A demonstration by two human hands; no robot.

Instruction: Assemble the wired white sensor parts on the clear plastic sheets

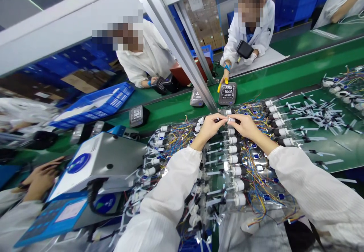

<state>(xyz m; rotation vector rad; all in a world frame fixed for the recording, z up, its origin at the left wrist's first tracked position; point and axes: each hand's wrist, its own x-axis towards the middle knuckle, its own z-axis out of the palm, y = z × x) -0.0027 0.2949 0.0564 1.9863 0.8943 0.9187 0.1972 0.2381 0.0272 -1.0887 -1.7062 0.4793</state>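
My left hand [209, 127] and my right hand [245, 126] meet over the green conveyor belt [309, 78], pinching a small white plastic part [231, 120] between their fingertips. Directly under them lie rows of white cylindrical pump units [233, 167] with yellow, blue and red wires [253, 180], packed in clear plastic bags. The fingers hide most of the small part. Several more units lie in rows to either side of my hands.
Loose white tubes with black fittings [321, 111] lie at right. Digital blood pressure monitors [227, 93] stand beyond my hands, near a co-worker's hand holding a yellow tool [222, 85]. A metal post [182, 43] rises ahead. A silver machine [105, 157] and a blue crate [93, 106] stand at left.
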